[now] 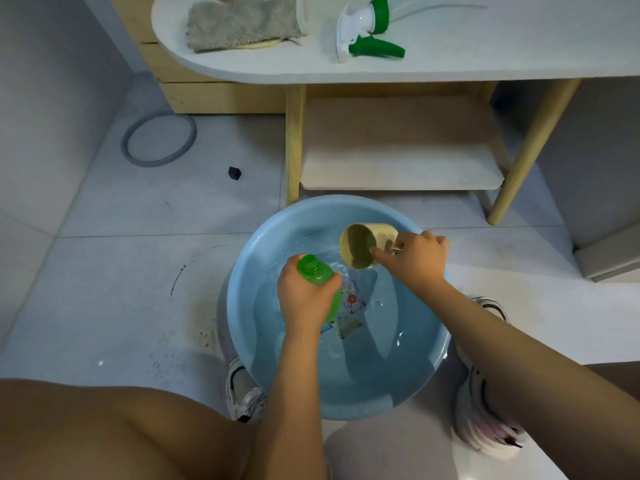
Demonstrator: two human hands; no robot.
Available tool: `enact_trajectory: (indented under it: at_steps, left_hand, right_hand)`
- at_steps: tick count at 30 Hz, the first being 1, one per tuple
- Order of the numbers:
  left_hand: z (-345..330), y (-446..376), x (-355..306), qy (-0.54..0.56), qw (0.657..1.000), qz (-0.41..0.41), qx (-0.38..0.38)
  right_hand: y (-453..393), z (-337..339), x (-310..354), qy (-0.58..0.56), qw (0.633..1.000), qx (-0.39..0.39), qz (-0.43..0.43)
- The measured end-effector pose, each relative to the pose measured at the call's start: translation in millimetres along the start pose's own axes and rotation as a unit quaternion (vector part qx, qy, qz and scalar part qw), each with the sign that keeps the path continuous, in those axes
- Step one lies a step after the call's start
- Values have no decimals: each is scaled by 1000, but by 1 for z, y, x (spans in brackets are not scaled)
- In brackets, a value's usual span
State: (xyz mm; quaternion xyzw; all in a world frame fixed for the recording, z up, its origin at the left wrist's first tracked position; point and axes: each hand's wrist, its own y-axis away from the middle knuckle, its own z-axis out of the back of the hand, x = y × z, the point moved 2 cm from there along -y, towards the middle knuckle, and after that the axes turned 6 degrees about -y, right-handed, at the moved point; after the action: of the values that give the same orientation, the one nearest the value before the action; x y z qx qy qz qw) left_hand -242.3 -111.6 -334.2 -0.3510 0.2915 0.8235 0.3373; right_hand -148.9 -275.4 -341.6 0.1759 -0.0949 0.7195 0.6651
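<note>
A light blue basin (408, 393) with water in it stands on the floor between my feet. My left hand (304, 299) grips a green plastic bottle (313, 270) over the basin; its uncapped neck points up and to the left. My right hand (417, 259) holds a tan cup (363, 244) by its side, tipped so its mouth faces the bottle. The cup's lower rim hangs just right of the bottle neck, apart from it. A printed pattern shows through the water under the bottle.
A white and green spray head (367, 29) and a grey cloth (242, 24) lie on the pale tabletop (450, 60) above. A wooden shelf (398, 168) stands behind the basin. On the tiled floor lie a grey ring (159, 140) and a small black cube (234, 173).
</note>
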Motion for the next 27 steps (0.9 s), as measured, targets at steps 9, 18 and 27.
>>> enact_trajectory:
  at_steps: [9,18,27]
  left_hand:
    - [47,15,-69,20,997,-57,43]
    - [103,24,-190,-14,973,-215,86]
    - [113,17,-280,1,958,-265,112]
  right_hand:
    - [-9,94,13,-292,941,100,-141]
    - [15,242,53,-430,896,64,-90]
    - [-8,320,35,-463,879,-56,-101]
